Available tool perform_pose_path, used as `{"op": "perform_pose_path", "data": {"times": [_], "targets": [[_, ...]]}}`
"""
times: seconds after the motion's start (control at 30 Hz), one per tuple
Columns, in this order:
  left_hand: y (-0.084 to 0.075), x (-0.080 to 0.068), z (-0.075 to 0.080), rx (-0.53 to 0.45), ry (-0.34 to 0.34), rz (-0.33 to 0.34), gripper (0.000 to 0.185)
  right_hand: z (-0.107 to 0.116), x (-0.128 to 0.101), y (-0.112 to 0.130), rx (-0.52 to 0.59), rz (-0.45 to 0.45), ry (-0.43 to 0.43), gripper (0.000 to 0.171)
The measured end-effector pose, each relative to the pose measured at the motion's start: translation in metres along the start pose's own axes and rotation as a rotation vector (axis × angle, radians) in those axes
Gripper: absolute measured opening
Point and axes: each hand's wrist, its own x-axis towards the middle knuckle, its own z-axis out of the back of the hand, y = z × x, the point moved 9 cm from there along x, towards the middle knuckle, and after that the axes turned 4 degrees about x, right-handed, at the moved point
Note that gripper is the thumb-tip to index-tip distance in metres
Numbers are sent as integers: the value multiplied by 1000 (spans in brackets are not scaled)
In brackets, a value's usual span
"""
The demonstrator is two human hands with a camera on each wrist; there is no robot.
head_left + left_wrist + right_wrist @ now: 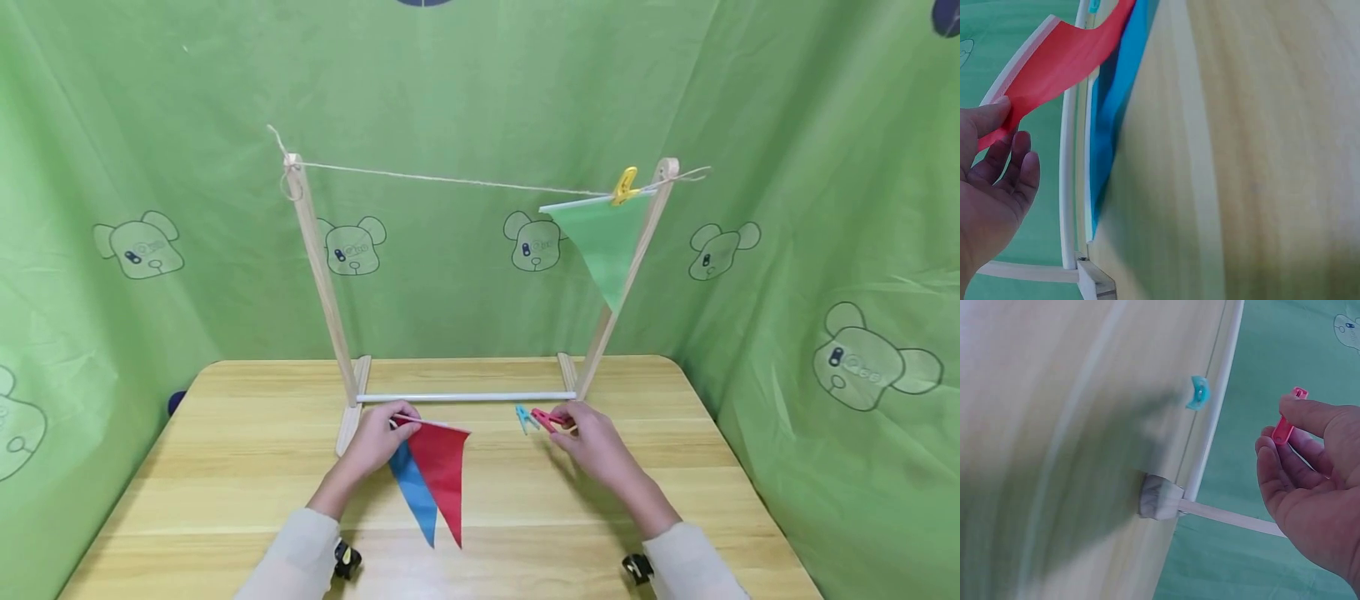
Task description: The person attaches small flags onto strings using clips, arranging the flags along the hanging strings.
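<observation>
Red flag [442,467]: pinched by left hand [378,437]; likely light, limp, best held along top.
Red clip [1283,430]: pinched by right hand [597,442]; likely springy, best squeezed at handles.

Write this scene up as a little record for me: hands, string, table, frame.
Left hand: pinches the red flag near its top edge
Right hand: pinches a red clip
String: green flag hanging near the right end, yellow clip on it
Table: blue flag, turquoise clip
Frame: two wooden posts
</observation>
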Motion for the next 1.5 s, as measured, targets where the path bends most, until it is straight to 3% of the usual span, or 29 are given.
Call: {"op": "perform_pose_path", "data": {"times": [0.23, 0.5, 0.83, 1.07, 1.2, 1.27, 1.5], "targets": [[-10, 1, 3, -26, -19, -11, 9, 11, 6, 10, -29, 41, -19, 29], [-20, 3, 5, -70, -23, 33, 7, 29, 15, 24, -31, 71, -38, 27], [-32, 6, 13, -202, -53, 61, 10, 42, 25, 40, -47, 102, -62, 29], [-57, 10, 24, -211, -55, 40, 12, 54, 31, 59, -45, 114, -55, 32], [-61, 13, 28, -216, -58, 15, 12, 59, 36, 64, -49, 120, -58, 32], [-56, 18, 27, -213, -66, -4, 12, 62, 38, 67, -49, 126, -67, 31], [-67, 25, 36, -253, -73, -30, 12, 76, 44, 84, -35, 184, -120, 30]]}}
